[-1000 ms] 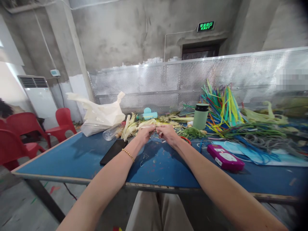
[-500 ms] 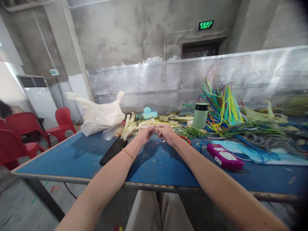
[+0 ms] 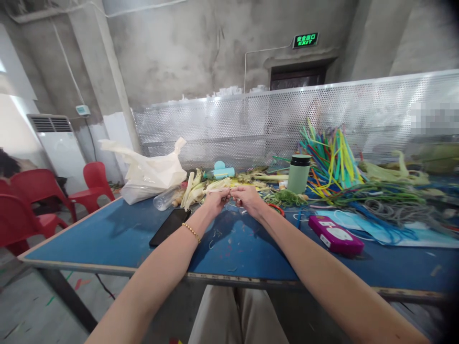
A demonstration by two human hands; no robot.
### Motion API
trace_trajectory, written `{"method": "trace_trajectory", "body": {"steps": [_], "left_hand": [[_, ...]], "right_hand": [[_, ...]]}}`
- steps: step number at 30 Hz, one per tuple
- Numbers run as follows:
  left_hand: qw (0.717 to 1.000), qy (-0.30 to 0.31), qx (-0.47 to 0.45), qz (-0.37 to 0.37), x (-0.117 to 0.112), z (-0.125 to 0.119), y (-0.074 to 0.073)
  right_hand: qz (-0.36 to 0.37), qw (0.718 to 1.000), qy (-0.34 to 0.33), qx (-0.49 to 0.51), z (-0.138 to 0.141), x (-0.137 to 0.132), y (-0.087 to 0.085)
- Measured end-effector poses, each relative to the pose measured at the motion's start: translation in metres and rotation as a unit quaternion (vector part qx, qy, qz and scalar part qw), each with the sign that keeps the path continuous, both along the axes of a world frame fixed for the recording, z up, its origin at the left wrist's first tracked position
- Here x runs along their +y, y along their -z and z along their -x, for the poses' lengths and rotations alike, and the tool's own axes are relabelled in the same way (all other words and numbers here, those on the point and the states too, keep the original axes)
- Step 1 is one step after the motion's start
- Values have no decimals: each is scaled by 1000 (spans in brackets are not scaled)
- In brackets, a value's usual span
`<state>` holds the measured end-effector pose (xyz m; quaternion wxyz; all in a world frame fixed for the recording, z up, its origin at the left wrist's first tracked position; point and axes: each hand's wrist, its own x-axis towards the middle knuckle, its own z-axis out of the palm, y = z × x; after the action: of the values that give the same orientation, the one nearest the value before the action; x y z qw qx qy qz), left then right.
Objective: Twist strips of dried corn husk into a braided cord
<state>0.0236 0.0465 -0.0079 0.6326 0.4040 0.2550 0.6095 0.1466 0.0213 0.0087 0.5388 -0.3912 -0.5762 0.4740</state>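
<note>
My left hand (image 3: 216, 199) and my right hand (image 3: 247, 198) meet fingertip to fingertip above the blue table (image 3: 233, 253). Both are closed in a pinch, and whatever lies between the fingers is too small to make out. A thin pale strand seems to hang just below them. Right behind my left hand lie pale dried husks (image 3: 193, 188). Beyond my right hand is a tangle of green cord (image 3: 285, 197), with a red loop (image 3: 277, 209) close to the wrist. A black phone (image 3: 169, 227) rests beside my left forearm.
A white plastic bag (image 3: 152, 169) and clear bottle (image 3: 164, 200) stand at the left. Rightward are a green canister (image 3: 299, 174), a bundle of coloured strips (image 3: 337, 155), a purple box (image 3: 335, 234) and light-blue masks (image 3: 390, 234). Red chairs (image 3: 36, 191) stand beyond the table's left edge.
My hands stay pinched together in nearly the same spot, with only a slight shift of the fingers. The view has tilted very slightly.
</note>
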Motion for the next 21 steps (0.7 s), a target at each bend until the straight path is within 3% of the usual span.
{"method": "trace_trajectory", "body": {"steps": [4,8,11,17,21], "left_hand": [[999,-31,25,18,-3,3,-6],[997,-46,53,35,-8,5,-11],[995,-42,92,10,-10,4,-11],[984,7,170,-61,-11,2,-4],[984,14,167,-64,-10,0,-3]], "right_hand": [[-18,998,24,-56,2,-3,-2],[-43,976,163,-137,-9,2,-9],[-119,945,243,-185,-22,8,-13],[-62,976,70,-198,-24,3,-12],[-99,976,71,-178,-20,1,-12]]}}
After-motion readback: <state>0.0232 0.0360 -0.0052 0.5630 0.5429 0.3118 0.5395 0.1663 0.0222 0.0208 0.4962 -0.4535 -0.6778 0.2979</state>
